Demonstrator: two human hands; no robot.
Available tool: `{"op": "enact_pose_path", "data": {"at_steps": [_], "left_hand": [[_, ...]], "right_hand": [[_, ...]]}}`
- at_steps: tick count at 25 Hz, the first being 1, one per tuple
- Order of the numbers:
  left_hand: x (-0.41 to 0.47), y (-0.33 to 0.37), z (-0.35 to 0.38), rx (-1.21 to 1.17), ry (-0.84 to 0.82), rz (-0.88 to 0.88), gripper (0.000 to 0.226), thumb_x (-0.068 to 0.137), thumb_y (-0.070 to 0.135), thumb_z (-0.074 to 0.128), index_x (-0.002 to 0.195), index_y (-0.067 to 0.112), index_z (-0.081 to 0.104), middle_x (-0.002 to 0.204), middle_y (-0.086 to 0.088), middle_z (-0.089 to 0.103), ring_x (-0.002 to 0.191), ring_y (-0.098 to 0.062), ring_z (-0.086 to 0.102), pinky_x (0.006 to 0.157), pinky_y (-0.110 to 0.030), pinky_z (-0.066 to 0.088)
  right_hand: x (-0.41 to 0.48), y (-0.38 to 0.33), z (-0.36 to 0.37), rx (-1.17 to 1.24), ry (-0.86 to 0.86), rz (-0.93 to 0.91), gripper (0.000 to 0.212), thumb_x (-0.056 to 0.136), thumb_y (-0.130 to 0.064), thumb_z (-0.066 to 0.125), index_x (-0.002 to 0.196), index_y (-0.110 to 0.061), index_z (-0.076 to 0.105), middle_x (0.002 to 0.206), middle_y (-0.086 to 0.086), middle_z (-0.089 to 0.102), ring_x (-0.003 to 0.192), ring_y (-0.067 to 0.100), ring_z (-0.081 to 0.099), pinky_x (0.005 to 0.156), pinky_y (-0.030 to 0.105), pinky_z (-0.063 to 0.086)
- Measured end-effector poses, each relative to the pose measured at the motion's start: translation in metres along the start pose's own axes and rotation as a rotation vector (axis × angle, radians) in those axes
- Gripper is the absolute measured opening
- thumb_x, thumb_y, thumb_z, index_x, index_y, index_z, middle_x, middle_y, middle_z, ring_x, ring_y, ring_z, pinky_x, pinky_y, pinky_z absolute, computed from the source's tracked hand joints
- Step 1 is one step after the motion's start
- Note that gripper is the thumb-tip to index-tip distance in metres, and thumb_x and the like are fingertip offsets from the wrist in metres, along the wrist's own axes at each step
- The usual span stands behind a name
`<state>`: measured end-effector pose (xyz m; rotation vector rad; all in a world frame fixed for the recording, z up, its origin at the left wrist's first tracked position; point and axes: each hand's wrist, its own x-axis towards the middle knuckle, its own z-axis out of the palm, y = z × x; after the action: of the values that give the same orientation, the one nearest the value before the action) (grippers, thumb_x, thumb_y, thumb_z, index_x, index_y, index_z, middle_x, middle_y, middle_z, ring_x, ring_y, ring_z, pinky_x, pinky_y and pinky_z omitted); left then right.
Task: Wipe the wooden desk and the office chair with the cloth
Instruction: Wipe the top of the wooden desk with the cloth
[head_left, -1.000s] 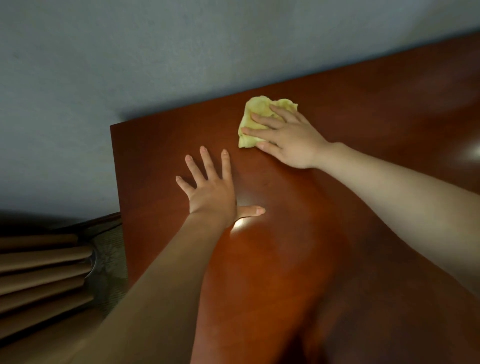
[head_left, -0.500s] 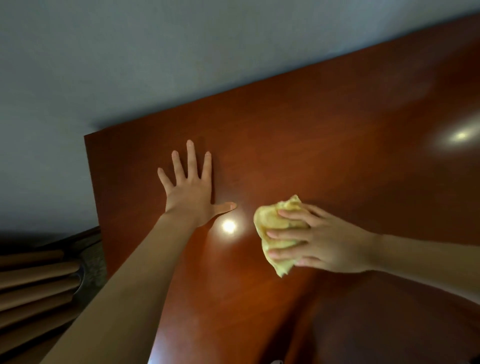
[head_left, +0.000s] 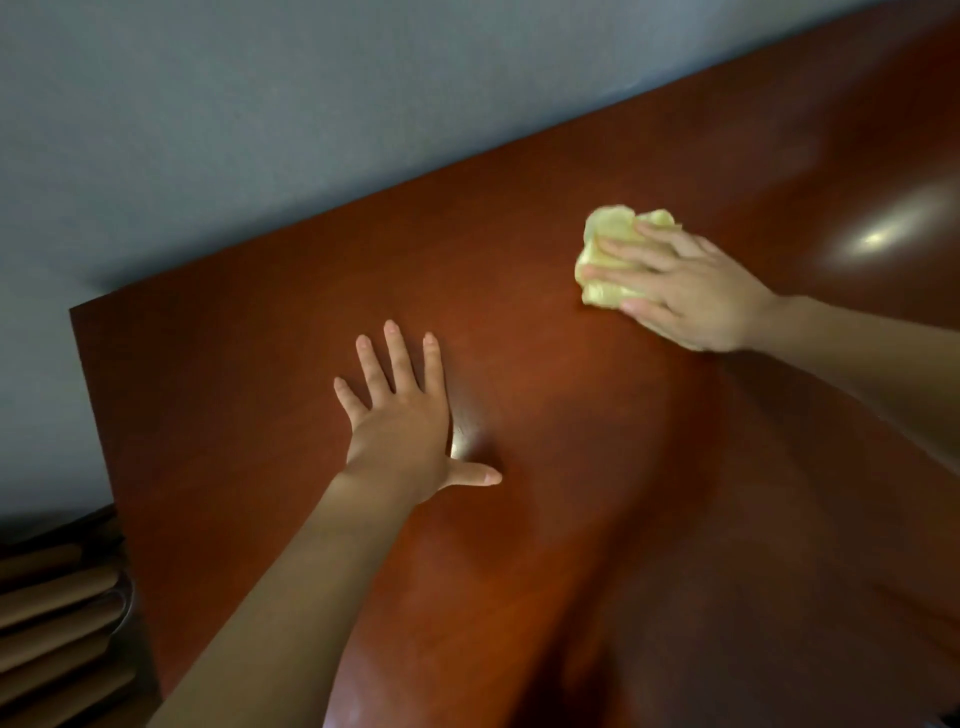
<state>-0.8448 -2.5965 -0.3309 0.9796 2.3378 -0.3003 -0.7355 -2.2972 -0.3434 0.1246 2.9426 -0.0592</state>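
A glossy reddish-brown wooden desk (head_left: 249, 395) fills most of the head view. My left hand (head_left: 400, 421) lies flat on it, palm down, fingers spread, holding nothing. Farther right and toward the wall, my right hand (head_left: 680, 291) presses a crumpled yellow cloth (head_left: 605, 244) against the desk top, fingers laid over it. The cloth sticks out past my fingertips to the left. No office chair is in view.
A grey-blue wall (head_left: 311, 104) runs along the desk's far edge. The desk's left edge drops off beside brown slatted strips (head_left: 52, 623) low at the left. Bright lamp reflections (head_left: 878, 236) show on the desk surface.
My right hand slid the cloth from the far edge toward me beside the left thumb, then away to the right. The left hand stayed flat on the desk.
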Motion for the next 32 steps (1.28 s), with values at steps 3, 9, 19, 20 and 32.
{"op": "enact_pose_path", "data": {"at_steps": [3, 9, 19, 20, 32], "left_hand": [[0.001, 0.001, 0.002, 0.004, 0.004, 0.001, 0.144, 0.054, 0.085, 0.055, 0.139, 0.008, -0.033, 0.144, -0.026, -0.037, 0.134, -0.050, -0.027, 0.109, -0.064, 0.004], [0.003, 0.003, 0.001, 0.018, 0.004, 0.002, 0.145, 0.054, 0.085, 0.054, 0.139, 0.007, -0.032, 0.145, -0.028, -0.036, 0.134, -0.051, -0.025, 0.109, -0.065, 0.007], [0.007, -0.026, -0.017, -0.255, 0.018, 0.059, 0.104, 0.077, 0.058, 0.065, 0.151, 0.029, -0.002, 0.157, -0.005, -0.019, 0.144, -0.031, -0.015, 0.113, -0.056, 0.007], [0.006, -0.029, -0.016, -0.285, 0.054, 0.050, 0.095, 0.081, 0.054, 0.063, 0.151, 0.030, 0.003, 0.159, -0.003, -0.013, 0.145, -0.029, -0.011, 0.113, -0.055, 0.008], [-0.067, 0.023, 0.031, -0.121, 0.100, 0.118, 0.083, 0.091, 0.060, 0.040, 0.151, 0.025, -0.004, 0.157, -0.004, -0.022, 0.142, -0.029, -0.024, 0.113, -0.056, -0.006]], "right_hand": [[0.044, 0.009, -0.003, 0.088, -0.001, 0.254, 0.047, 0.097, -0.052, 0.021, 0.142, -0.057, 0.008, 0.158, -0.015, 0.008, 0.145, 0.026, 0.003, 0.112, 0.052, 0.012], [0.099, -0.019, -0.006, 0.286, 0.019, 0.633, 0.046, 0.099, -0.050, 0.020, 0.144, -0.052, 0.014, 0.158, -0.014, 0.003, 0.145, 0.032, -0.007, 0.115, 0.051, -0.006], [0.047, -0.127, 0.010, 0.185, 0.013, 0.188, 0.047, 0.096, -0.054, 0.026, 0.141, -0.057, 0.013, 0.158, -0.016, 0.005, 0.144, 0.029, -0.008, 0.114, 0.052, -0.009], [0.035, -0.138, 0.013, 0.189, 0.014, 0.144, 0.048, 0.096, -0.054, 0.027, 0.142, -0.056, 0.015, 0.158, -0.015, 0.006, 0.144, 0.028, -0.009, 0.113, 0.050, -0.011], [-0.178, -0.162, 0.053, 0.052, 0.018, -0.278, 0.045, 0.099, -0.049, 0.028, 0.143, -0.042, 0.033, 0.154, -0.011, 0.027, 0.144, 0.027, 0.014, 0.115, 0.047, 0.014]]}}
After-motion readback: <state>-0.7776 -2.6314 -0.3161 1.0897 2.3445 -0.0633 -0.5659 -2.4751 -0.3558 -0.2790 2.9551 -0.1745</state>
